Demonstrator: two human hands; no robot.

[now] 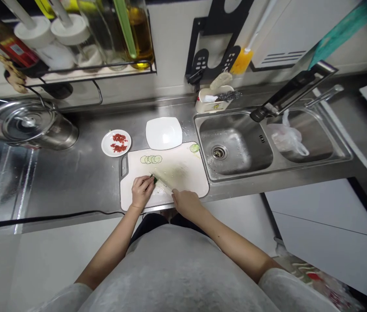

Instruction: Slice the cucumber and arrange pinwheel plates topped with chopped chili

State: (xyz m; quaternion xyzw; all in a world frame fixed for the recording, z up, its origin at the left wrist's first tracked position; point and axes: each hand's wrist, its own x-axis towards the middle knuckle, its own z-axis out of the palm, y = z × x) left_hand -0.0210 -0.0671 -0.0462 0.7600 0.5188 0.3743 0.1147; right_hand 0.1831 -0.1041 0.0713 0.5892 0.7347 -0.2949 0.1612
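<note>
On a white cutting board (131, 184), my left hand (142, 190) is closed on a small dark green piece of cucumber (154, 178), most of it hidden under the fingers. My right hand (185, 203) grips a knife (164, 182) by its handle, and the blade angles up and left to touch or nearly touch the cucumber piece. Above the left hand lies a row of overlapping cucumber slices (151, 159). A cucumber end piece (194, 147) rests at the board's upper right corner. Wet bits are scattered near the blade.
Behind the board stand a white square plate (164, 133) and a small plate (105, 143) with chopped red bits. A double sink (235, 145) with a tap (323, 97) lies right; a plastic bag (289, 136) sits in its right basin. A steel pot (51, 134) stands left, below a bottle rack (86, 71).
</note>
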